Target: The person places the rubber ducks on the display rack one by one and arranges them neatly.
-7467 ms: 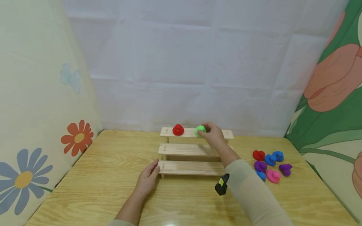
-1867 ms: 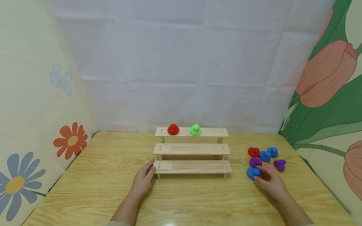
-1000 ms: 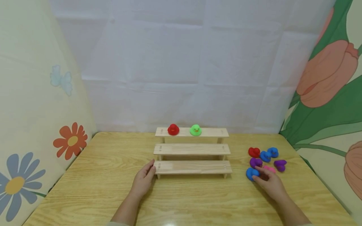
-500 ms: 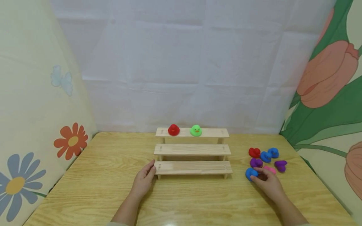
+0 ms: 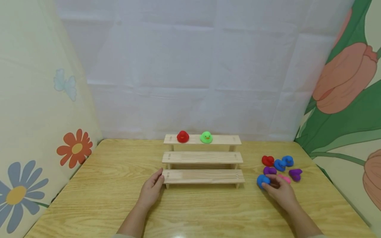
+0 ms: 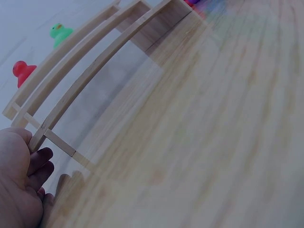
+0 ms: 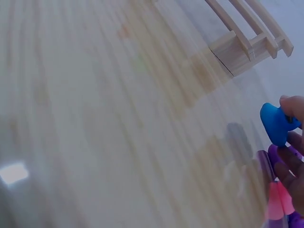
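My right hand (image 5: 282,195) pinches a blue rubber duck (image 5: 262,181) between thumb and fingers. In the right wrist view that duck (image 7: 274,124) is raised off the table, with a shadow below it. My left hand (image 5: 151,190) holds the left end of the lowest step of a three-step wooden shelf (image 5: 203,177); in the left wrist view its thumb lies against the board's end and the fingers (image 6: 42,168) curl beside it. On the top step sit a red rubber duck (image 5: 183,137) and a green rubber duck (image 5: 206,137), side by side.
Right of the shelf lie more ducks on the wooden table (image 5: 190,211): a red one (image 5: 268,161), two blue ones (image 5: 287,161), two purple ones (image 5: 295,174) and a pink one (image 5: 284,178) partly behind the right hand. A white cloth (image 5: 184,72) hangs behind.
The right hand left the green duck on the top step, went to the pile and took hold of a blue duck, now shifted slightly left and up. The left hand stays at the shelf.
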`<state>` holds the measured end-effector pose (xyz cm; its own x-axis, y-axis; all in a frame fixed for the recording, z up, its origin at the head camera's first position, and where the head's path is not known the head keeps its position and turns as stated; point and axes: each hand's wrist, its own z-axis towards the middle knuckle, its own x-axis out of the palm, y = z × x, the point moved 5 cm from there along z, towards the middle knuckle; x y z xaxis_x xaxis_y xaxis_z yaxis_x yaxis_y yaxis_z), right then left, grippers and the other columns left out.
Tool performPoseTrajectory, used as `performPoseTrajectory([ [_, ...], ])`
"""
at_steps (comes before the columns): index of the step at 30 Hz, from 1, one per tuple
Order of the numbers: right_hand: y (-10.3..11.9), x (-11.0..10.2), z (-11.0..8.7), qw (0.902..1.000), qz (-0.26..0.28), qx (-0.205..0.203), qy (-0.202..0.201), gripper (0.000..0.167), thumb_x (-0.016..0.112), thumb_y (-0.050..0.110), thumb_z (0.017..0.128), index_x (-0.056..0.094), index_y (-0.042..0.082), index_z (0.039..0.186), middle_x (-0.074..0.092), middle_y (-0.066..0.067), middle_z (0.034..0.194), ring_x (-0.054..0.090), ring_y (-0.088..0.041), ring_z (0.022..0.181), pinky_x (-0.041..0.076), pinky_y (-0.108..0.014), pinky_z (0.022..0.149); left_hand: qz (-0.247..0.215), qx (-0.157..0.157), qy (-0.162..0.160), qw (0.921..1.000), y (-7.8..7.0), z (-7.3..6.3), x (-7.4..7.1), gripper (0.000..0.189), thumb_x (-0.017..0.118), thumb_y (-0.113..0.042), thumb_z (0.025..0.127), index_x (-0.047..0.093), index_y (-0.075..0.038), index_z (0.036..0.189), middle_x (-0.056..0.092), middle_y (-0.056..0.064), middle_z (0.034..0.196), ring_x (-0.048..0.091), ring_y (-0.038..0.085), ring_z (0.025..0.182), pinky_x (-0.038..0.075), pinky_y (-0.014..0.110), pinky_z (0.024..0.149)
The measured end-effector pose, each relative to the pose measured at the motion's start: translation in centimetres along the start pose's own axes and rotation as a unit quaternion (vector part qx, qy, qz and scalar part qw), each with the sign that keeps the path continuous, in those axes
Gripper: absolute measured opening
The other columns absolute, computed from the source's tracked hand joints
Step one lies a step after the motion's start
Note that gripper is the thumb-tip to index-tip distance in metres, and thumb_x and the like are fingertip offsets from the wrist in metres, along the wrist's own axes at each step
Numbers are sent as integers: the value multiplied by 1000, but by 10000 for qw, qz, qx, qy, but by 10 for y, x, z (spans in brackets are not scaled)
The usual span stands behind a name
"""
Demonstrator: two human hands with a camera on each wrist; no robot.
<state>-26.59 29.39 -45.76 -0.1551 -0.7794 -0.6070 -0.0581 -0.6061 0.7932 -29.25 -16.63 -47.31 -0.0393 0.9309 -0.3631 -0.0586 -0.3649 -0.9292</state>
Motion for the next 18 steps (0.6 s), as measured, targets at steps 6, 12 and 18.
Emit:
performPoseTrajectory([
  [6,4,1,4,9994,216,236,154,55,66,34,94,52,1,137,57,-23,135,57,-38,121,52,-45,102,7,41,10,10000,0,0,0,49,42,-24,106,38,2,148,40,20,153,34,33,144,30,46,119],
  [12,13,-2,7,9997,244,45,52,52,67,32,94,55,1,135,60,-22,132,60,-35,117,55,-28,92,15,31,37,10000,0,-2,0,50,42,-26,106,38,1,148,40,21,153,34,34,144,31,46,119],
  [18,23,-6,10,9997,232,-100,-14,51,67,32,94,55,1,133,61,-21,130,58,-34,119,50,-12,84,22,41,19,10000,1,0,0,49,42,-25,106,39,1,148,40,20,152,35,33,144,31,46,119],
])
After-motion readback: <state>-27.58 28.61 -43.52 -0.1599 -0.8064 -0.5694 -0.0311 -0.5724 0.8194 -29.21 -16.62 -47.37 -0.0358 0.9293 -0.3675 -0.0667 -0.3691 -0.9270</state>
